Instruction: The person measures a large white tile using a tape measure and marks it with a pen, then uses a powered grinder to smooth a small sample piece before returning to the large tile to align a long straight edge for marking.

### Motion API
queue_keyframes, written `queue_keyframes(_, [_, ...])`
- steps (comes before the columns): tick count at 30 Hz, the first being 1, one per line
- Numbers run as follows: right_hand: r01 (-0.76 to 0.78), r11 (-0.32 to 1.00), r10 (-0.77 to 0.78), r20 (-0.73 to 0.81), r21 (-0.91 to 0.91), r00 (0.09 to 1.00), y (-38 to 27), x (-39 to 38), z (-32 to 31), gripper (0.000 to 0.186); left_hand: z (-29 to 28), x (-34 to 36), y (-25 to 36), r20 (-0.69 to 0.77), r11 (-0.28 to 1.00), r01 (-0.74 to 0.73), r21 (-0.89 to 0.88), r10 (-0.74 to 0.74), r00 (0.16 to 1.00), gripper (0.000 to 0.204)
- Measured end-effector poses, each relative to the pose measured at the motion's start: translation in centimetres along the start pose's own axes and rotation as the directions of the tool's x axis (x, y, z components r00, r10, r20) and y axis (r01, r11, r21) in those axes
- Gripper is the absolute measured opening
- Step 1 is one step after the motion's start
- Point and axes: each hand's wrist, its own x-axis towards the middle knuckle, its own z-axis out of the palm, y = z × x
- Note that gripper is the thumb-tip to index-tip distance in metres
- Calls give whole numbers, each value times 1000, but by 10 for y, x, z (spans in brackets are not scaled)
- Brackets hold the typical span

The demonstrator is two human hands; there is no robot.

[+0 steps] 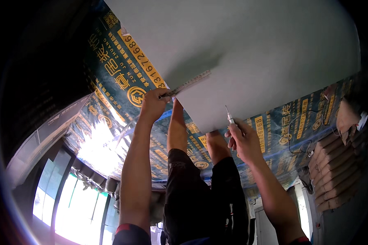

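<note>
A large pale grey board (265,53) spreads away from me over printed floor sheeting. At the board's left edge, my left hand (152,105) is closed round the near end of a narrow ruler (192,81) with marks along it. The ruler's far end reaches over the board, with a shadow beside it. Past the board's near edge, my right hand (243,139) grips a slim tool (230,117) with a white handle and a thin pointed tip; its exact kind is hard to tell. The tip points away from me over the board, apart from the ruler.
Dark green sheeting (270,132) with yellow print covers the floor round the board. My bare lower legs show at its near edge. Stacked brown sacks (335,171) stand at the right, near a thin dark cable (292,148). Bright windows (79,204) are at lower left.
</note>
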Motion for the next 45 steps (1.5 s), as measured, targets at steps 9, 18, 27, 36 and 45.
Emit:
queue_keyframes(9, [25,1000,-25,-20,5,999,-19,26,17,35,9,-2,-11,44,999,2,40,-3,999,24])
queue_keyframes(18, [8,1000,-7,-64,18,998,-18,43,28,33,17,-11,-3,-40,999,-3,50,5,999,22])
queue_keyframes(27, [-4,1000,5,-112,15,994,-23,57,39,34,21,-11,-10,-62,997,-38,62,42,997,21])
queue_keyframes(36, [39,999,-37,-143,8,989,-25,62,47,34,20,-11,-4,-44,993,-80,83,84,995,23])
queue_keyframes(45, [41,996,-54,-167,-80,985,-26,71,52,33,22,-11,-13,-56,995,-82,59,85,995,24])
